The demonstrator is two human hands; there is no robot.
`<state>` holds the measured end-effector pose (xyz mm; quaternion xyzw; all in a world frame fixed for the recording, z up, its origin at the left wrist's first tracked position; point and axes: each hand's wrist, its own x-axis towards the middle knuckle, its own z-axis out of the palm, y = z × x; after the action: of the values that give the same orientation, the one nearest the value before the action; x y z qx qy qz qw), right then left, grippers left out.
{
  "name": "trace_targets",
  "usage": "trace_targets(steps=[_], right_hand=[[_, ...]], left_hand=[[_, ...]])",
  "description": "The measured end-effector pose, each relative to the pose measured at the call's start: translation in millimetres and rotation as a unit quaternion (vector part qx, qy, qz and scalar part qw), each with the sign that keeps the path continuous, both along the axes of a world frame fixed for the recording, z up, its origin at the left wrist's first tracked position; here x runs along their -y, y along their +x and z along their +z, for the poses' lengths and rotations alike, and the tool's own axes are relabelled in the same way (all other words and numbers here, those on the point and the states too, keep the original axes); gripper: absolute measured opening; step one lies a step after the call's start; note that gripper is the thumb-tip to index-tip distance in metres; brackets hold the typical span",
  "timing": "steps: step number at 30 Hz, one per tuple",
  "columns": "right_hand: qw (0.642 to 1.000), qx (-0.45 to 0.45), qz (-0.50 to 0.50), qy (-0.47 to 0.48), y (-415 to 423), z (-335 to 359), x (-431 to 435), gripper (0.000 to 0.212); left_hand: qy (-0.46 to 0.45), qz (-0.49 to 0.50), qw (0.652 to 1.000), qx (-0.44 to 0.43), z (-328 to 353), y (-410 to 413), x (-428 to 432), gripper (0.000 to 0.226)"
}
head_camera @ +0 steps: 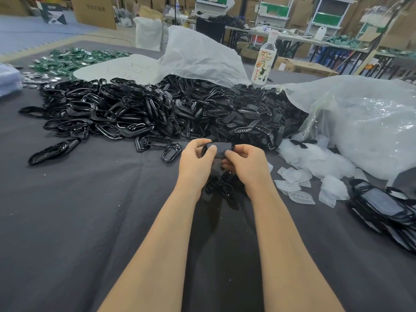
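My left hand and my right hand together hold a small dark grey-black plastic part just above the grey cloth-covered table. Thumbs and fingers of both hands pinch it from either side, and my right thumb presses its near edge. Under my hands lies a small cluster of black plastic pieces. Behind them spreads a large heap of glossy black frames and flat black slotted pieces.
Translucent white inserts lie scattered to the right beside a big clear plastic bag. A stack of assembled black pieces sits far right. A water bottle stands behind the heap. Green packets lie at the back left.
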<state>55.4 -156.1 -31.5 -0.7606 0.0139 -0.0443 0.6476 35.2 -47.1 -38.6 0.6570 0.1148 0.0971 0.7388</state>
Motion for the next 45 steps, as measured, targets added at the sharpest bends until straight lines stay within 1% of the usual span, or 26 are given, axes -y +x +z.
trace_targets(steps=[2,4,7,9,11,15,19,21,22,23,24,26,28,31,33,36,39,42,45], right_hand=[[0.999,-0.006,-0.029,0.029,1.5,-0.4,2.2,0.017],[0.999,-0.007,-0.035,0.034,2.2,-1.1,2.9,0.016],[1.000,0.000,-0.025,0.004,1.6,-2.8,1.2,0.009],[0.999,0.013,-0.017,-0.040,0.4,-3.1,-1.1,0.011],[0.998,0.020,-0.018,-0.059,-0.7,-2.8,-3.2,0.015],[0.999,0.013,-0.022,-0.044,-1.0,-3.3,-3.2,0.017],[0.999,0.007,-0.032,-0.011,-0.4,-3.1,-2.0,0.014],[0.999,0.012,-0.039,-0.035,0.2,-2.8,-1.4,0.003],[0.998,0.012,-0.044,-0.046,0.4,-2.6,-1.3,0.008],[0.998,0.009,-0.048,-0.048,0.6,-3.0,-0.8,0.007],[0.998,0.007,-0.050,-0.044,0.2,-1.9,0.0,0.003],[0.998,0.005,-0.056,-0.036,-1.3,1.7,3.9,0.007],[0.998,0.009,-0.062,-0.019,-5.5,6.8,10.5,0.008],[0.994,0.032,-0.098,-0.021,-16.1,14.4,32.6,0.017],[0.988,0.043,-0.141,-0.054,-25.7,19.5,53.8,0.014],[0.965,0.050,-0.222,-0.133,-41.3,26.8,97.0,0.005],[0.930,0.060,-0.307,-0.195,-62.1,33.0,145.8,0.013],[0.901,0.042,-0.378,-0.210,-81.7,34.1,189.0,0.017],[0.887,0.007,-0.413,-0.206,-95.2,30.2,215.8,0.016]], left_hand=[[0.038,0.005,0.999,-0.001,-3.6,0.1,-0.9,0.016],[0.056,0.007,0.998,0.004,-5.6,0.6,-0.5,0.014],[0.056,0.015,0.998,0.007,-6.3,1.2,-0.1,0.017],[0.051,0.028,0.998,0.004,-6.8,1.4,-1.1,0.020],[0.050,0.033,0.998,-0.001,-7.4,2.1,-1.4,0.021],[0.055,0.029,0.998,-0.005,-6.7,1.8,0.0,0.015],[0.052,0.033,0.998,-0.011,-5.3,0.7,0.2,0.018],[0.050,0.034,0.998,-0.011,-4.4,-0.1,0.4,0.016],[0.048,0.034,0.998,-0.009,-4.2,-0.7,0.4,0.015],[0.049,0.033,0.998,-0.007,-3.9,-2.0,0.6,0.015],[0.053,0.033,0.998,-0.003,-2.8,-3.7,1.3,0.014],[0.079,0.035,0.996,0.008,0.8,-7.0,3.9,0.013],[0.128,0.034,0.991,0.024,5.9,-7.1,8.6,0.014],[0.190,0.033,0.980,0.053,16.6,-5.3,31.0,0.015],[0.203,0.017,0.977,0.068,24.9,-5.7,55.9,0.010],[0.209,-0.040,0.974,0.077,33.8,-8.8,104.1,0.006],[0.207,-0.107,0.969,0.081,43.3,-13.8,157.7,0.006],[0.218,-0.163,0.960,0.065,47.7,-22.1,207.9,0.010],[0.257,-0.185,0.948,0.045,42.3,-29.0,244.7,0.015]])
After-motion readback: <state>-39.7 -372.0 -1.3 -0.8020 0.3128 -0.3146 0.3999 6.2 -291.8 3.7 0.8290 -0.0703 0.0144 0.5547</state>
